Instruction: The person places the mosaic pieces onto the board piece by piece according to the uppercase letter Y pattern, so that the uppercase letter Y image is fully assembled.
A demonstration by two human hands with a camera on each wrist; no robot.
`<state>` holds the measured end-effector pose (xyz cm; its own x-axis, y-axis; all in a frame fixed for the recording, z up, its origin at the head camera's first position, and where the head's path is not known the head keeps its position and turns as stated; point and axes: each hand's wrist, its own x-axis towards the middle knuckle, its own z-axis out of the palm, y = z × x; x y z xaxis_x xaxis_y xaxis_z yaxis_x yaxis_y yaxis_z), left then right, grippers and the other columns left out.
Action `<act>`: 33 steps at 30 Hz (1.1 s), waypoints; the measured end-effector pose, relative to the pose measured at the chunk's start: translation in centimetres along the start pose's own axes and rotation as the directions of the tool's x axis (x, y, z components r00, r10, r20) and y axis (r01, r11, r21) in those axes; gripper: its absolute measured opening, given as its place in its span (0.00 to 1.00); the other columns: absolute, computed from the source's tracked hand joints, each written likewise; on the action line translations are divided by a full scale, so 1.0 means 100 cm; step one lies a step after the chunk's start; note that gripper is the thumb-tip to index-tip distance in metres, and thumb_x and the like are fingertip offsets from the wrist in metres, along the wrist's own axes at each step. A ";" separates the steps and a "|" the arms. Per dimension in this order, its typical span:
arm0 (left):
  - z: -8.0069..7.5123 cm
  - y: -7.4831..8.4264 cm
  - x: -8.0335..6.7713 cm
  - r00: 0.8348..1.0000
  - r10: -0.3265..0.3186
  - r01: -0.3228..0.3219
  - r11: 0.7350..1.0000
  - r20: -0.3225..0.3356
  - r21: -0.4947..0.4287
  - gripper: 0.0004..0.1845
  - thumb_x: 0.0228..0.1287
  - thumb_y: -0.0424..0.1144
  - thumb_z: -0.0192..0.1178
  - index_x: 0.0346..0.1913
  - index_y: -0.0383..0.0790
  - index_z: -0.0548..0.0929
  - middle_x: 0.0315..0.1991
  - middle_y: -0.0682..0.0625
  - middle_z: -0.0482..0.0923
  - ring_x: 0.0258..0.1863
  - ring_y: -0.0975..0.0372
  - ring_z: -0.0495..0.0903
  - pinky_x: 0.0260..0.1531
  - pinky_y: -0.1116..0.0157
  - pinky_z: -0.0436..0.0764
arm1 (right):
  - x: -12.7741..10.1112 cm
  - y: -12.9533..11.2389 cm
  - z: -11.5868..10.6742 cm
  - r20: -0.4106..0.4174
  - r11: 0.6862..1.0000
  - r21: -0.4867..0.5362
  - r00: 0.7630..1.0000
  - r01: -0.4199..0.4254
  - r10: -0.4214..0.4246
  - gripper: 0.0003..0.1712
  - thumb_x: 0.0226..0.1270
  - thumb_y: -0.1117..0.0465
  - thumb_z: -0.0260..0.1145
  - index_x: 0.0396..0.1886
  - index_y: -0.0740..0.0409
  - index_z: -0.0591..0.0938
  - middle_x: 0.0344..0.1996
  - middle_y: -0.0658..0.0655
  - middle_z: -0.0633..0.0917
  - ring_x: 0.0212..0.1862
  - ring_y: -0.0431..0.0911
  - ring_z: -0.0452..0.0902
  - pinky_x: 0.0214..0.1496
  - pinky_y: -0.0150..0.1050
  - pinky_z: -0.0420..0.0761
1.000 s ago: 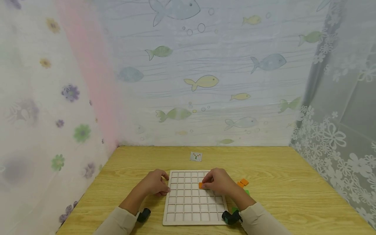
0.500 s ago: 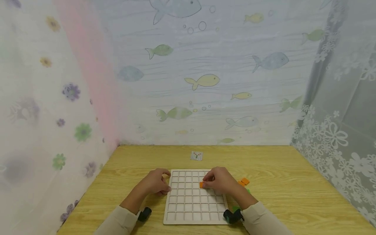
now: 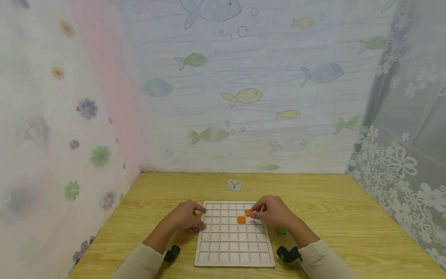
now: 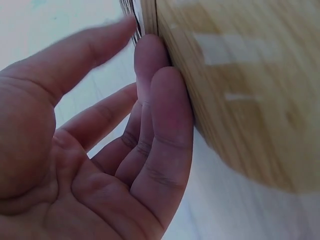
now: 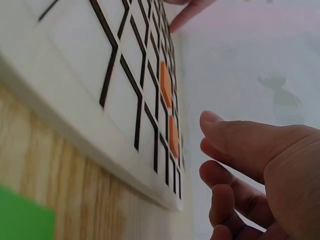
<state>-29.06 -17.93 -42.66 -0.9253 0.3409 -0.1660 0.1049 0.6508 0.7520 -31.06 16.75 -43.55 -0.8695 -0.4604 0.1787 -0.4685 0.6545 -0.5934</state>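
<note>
**Seating the second orange tile**

My right hand (image 3: 273,212) rests at the upper right of the white square grid board (image 3: 234,248), fingers loosely open, holding nothing, just beside the upper orange square tile (image 3: 248,212). The lower orange tile (image 3: 241,219) sits diagonally below it. My left hand (image 3: 186,218), fingers relaxed, steadies the board's left edge. I'd press each tile flat within its cell. Bare wooden worktop (image 3: 348,217) lies right; a green tile (image 3: 281,231) sits near my wrist.
</note>
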 end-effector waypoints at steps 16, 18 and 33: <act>0.000 -0.004 0.001 0.998 0.012 -0.014 0.999 0.064 0.032 0.37 0.56 0.38 0.80 0.69 0.39 0.78 0.24 0.49 0.87 0.22 0.57 0.86 0.25 0.60 0.85 | -0.020 0.026 -0.039 -0.066 0.996 0.030 0.994 -0.083 0.085 0.14 0.68 0.50 0.75 0.46 0.52 0.92 0.39 0.49 0.87 0.34 0.44 0.78 0.33 0.38 0.79; 0.000 -0.005 0.002 0.997 0.007 -0.010 0.999 0.071 0.031 0.36 0.56 0.38 0.79 0.69 0.39 0.77 0.23 0.49 0.86 0.22 0.56 0.86 0.24 0.59 0.85 | -0.022 0.032 -0.042 -0.061 0.994 0.049 0.993 -0.102 0.105 0.16 0.68 0.49 0.75 0.47 0.53 0.92 0.40 0.49 0.87 0.35 0.45 0.78 0.34 0.38 0.80; 0.003 -0.004 0.003 0.998 -0.018 0.015 0.999 0.064 0.049 0.38 0.57 0.38 0.79 0.70 0.37 0.77 0.21 0.48 0.86 0.20 0.58 0.86 0.24 0.60 0.86 | -0.039 0.079 -0.066 0.023 0.985 0.150 0.996 -0.085 0.083 0.20 0.69 0.52 0.74 0.53 0.59 0.89 0.46 0.57 0.88 0.36 0.43 0.81 0.38 0.36 0.82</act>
<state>-29.25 -17.92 -43.18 -0.9018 0.3718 -0.2200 0.1088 0.6883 0.7172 -32.45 27.68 -43.79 -0.9014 -0.4186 0.1109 -0.3642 0.5942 -0.7171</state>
